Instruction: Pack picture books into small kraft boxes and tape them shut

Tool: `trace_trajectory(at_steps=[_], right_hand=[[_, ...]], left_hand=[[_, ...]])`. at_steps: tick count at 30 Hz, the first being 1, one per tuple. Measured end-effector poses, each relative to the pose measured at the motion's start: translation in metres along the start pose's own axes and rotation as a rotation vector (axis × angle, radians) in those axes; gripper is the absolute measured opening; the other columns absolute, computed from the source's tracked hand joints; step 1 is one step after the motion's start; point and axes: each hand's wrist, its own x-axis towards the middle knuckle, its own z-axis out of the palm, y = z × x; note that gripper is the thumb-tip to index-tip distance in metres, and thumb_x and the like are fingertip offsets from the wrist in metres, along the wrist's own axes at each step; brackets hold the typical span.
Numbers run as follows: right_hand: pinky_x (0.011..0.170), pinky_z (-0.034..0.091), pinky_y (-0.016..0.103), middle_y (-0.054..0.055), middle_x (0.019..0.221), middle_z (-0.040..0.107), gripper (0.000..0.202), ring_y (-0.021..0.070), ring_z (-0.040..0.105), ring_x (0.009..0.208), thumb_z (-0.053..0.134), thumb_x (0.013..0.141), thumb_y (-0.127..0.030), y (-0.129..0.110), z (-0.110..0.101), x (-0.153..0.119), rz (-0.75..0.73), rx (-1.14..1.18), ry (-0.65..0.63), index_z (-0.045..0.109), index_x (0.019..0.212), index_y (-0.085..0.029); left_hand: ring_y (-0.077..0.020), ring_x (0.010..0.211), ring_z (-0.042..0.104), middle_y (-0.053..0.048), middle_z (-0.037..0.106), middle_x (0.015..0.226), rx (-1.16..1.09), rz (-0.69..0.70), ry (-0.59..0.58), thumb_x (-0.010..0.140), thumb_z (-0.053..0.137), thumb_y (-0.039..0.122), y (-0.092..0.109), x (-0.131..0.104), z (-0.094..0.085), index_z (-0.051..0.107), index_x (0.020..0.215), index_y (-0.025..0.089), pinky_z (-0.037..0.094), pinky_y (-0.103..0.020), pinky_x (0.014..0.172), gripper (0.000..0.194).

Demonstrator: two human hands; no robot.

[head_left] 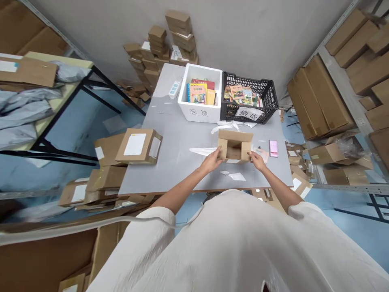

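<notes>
An opened cardboard box (235, 138) sits on the grey table, its flaps spread and no contents visible inside. My left hand (212, 160) grips its left front corner, fingers closed on the cardboard. At the right front corner, my right hand (257, 160) pinches the edge of the same box. Scraps of white paper (237, 177) lie in front of it, and more crumpled white paper (226, 125) lies just behind. A phone with a pink screen (273, 148) rests to the right of my right hand.
Behind stand a white foam bin (199, 112) and a black crate (251, 110), both holding books. A taped carton (139, 147) is at the table's left edge. Stacked boxes (152, 52) line the wall; shelves (358, 117) flank the right, a parcel-laden table (60, 85) the left.
</notes>
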Motion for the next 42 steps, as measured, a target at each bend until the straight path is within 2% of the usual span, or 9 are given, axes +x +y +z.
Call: trace_trajectory(at_steps=[3,10,15,19,26,31,33,38,42], right_hand=[[0.106,0.071,0.057,0.011,0.170,0.063,0.072,0.0376,0.070,0.144,0.063,0.098,-0.086,-0.016,-0.001,-0.001,0.134,0.169,0.017,0.088,0.129,-0.026],[0.112,0.068,0.056,0.013,0.172,0.061,0.079,0.0415,0.052,0.162,0.065,0.095,-0.092,-0.057,0.012,0.023,0.038,0.264,-0.002,0.088,0.130,-0.024],[0.110,0.069,0.054,0.008,0.173,0.060,0.075,0.0377,0.057,0.157,0.063,0.098,-0.090,-0.081,0.050,0.049,0.013,0.287,-0.048,0.086,0.130,-0.028],[0.108,0.070,0.054,0.010,0.167,0.064,0.068,0.0363,0.066,0.145,0.075,0.092,-0.082,-0.098,0.086,0.074,-0.012,0.277,-0.097,0.083,0.132,-0.028],[0.110,0.065,0.054,0.016,0.164,0.063,0.087,0.0317,0.070,0.132,0.081,0.089,-0.069,-0.115,0.144,0.114,-0.121,0.231,-0.121,0.049,0.160,-0.031],[0.124,0.055,0.059,0.016,0.162,0.060,0.077,0.0354,0.066,0.142,0.076,0.094,-0.067,-0.108,0.166,0.124,-0.197,0.106,-0.170,0.054,0.158,-0.030],[0.130,0.050,0.060,0.017,0.170,0.053,0.080,0.0384,0.056,0.155,0.077,0.093,-0.065,-0.103,0.171,0.128,-0.208,0.057,-0.186,0.057,0.161,-0.028],[0.139,0.039,0.063,0.013,0.188,0.030,0.097,0.0392,0.022,0.178,0.077,0.092,-0.056,-0.094,0.174,0.140,-0.165,-0.056,-0.252,0.043,0.179,-0.030],[0.142,0.031,0.065,0.012,0.191,0.025,0.106,0.0386,0.019,0.179,0.075,0.092,-0.048,-0.093,0.172,0.146,-0.168,-0.126,-0.305,0.030,0.186,-0.029]], left_hand=[[-0.0325,0.146,0.067,-0.012,0.066,0.164,-0.097,0.028,0.146,0.109,0.065,0.047,-0.004,0.004,-0.004,0.024,0.186,0.030,0.057,-0.047,0.121,0.089],[-0.0358,0.147,0.063,-0.017,0.059,0.166,-0.183,0.051,0.347,0.107,0.067,0.041,-0.024,0.012,-0.033,0.031,0.183,0.028,0.059,-0.050,0.117,0.085],[-0.0374,0.149,0.061,-0.019,0.054,0.168,-0.170,-0.013,0.447,0.108,0.061,0.035,-0.048,0.015,-0.057,0.029,0.183,0.026,0.059,-0.053,0.117,0.081],[-0.0398,0.148,0.062,-0.022,0.051,0.169,-0.137,-0.116,0.481,0.106,0.059,0.029,-0.073,0.018,-0.072,0.033,0.179,0.022,0.061,-0.056,0.115,0.078],[-0.0411,0.142,0.065,-0.025,0.047,0.170,-0.075,-0.257,0.593,0.102,0.061,0.021,-0.116,0.030,-0.087,0.040,0.170,0.018,0.063,-0.056,0.111,0.072],[-0.0346,0.120,0.076,-0.016,0.047,0.174,-0.052,-0.318,0.508,0.105,0.060,0.023,-0.137,0.037,-0.087,0.061,0.151,0.030,0.064,-0.056,0.105,0.046],[-0.0356,0.124,0.076,-0.015,0.047,0.176,-0.043,-0.319,0.472,0.105,0.061,0.027,-0.141,0.039,-0.085,0.065,0.149,0.031,0.062,-0.055,0.109,0.045],[-0.0447,0.166,0.044,-0.024,0.041,0.181,0.111,-0.253,0.405,0.099,0.061,0.024,-0.138,0.044,-0.084,0.053,0.168,0.019,0.040,-0.063,0.133,0.069],[-0.0445,0.168,0.037,-0.027,0.045,0.175,0.197,-0.275,0.360,0.093,0.060,0.021,-0.126,0.045,-0.086,0.044,0.174,0.016,0.029,-0.067,0.136,0.083]])
